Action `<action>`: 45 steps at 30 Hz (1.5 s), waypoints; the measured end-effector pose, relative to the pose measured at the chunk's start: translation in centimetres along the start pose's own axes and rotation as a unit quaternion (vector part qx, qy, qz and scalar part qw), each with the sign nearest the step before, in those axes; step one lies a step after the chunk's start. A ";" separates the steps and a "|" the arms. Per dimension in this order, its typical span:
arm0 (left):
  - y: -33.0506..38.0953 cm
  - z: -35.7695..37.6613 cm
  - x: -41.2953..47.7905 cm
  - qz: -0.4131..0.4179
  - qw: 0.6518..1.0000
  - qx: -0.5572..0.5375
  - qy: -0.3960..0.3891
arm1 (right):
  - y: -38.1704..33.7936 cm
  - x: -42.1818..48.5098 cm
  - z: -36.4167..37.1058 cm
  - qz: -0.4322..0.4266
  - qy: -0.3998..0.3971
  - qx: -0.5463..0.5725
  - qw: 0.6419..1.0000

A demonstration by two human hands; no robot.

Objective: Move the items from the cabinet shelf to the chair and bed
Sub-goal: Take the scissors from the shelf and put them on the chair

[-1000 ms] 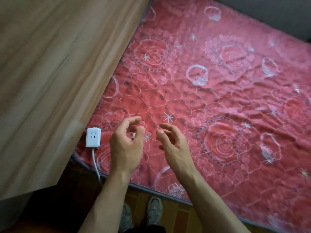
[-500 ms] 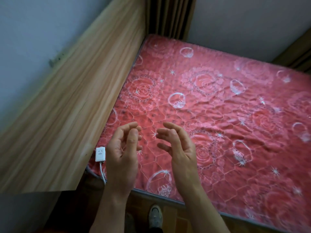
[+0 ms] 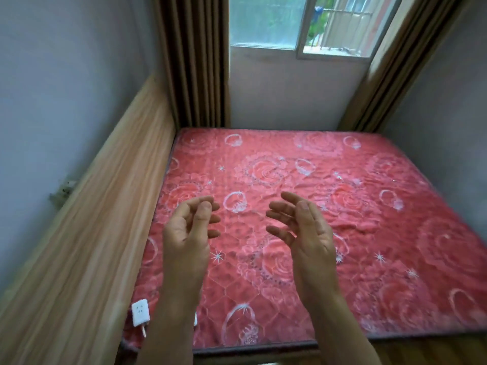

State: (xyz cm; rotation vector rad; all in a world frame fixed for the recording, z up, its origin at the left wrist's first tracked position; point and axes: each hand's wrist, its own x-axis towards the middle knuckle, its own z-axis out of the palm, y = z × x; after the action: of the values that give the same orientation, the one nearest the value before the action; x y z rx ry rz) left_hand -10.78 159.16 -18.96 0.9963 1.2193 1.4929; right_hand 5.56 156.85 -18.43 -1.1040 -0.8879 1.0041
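My left hand [image 3: 188, 233] and right hand [image 3: 303, 227] hover side by side above the bed [image 3: 369, 233], palms turned toward each other, fingers loosely curled and spread, neither gripping anything. Compared with half a second ago they sit a little further apart, and my view has tipped upward: I now see the whole red floral quilt, the brown curtains [image 3: 197, 61] and the window [image 3: 297, 22] beyond the far edge, where before only the near part of the bed showed. The white power adapter [image 3: 140, 312] lies on the quilt's near left corner, just beside my left forearm and against the wooden headboard [image 3: 92, 233], its cable trailing off the edge. It has slid lower in my view than before.
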 end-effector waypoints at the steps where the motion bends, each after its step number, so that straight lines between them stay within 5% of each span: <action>1: 0.4 0.4 0.1 0.007 1.000 -0.005 -0.008 | -0.6 -0.2 -0.2 -0.009 0.005 -0.005 1.000; 12: 2.0 10.0 -5.6 -0.014 0.977 -0.048 -0.207 | -6.0 -6.9 -9.8 -0.070 0.202 -0.015 0.977; 25: 2.1 25.7 -24.8 -0.018 0.911 -0.045 -0.409 | -13.1 -19.5 -29.5 -0.146 0.366 0.001 0.919; 35: 1.8 37.9 -42.8 0.000 0.835 -0.049 -0.548 | -19.0 -32.6 -45.9 -0.203 0.503 0.027 0.840; 45: -1.2 48.8 -54.2 -0.069 0.751 -0.053 -0.655 | -20.9 -39.6 -56.8 -0.194 0.615 -0.039 0.763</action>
State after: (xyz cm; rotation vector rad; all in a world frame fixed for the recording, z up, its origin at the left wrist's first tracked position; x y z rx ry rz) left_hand 48.91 117.58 -13.18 1.4138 0.1373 0.4057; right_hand 50.43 100.31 -13.88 -1.2692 -0.0242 -0.2194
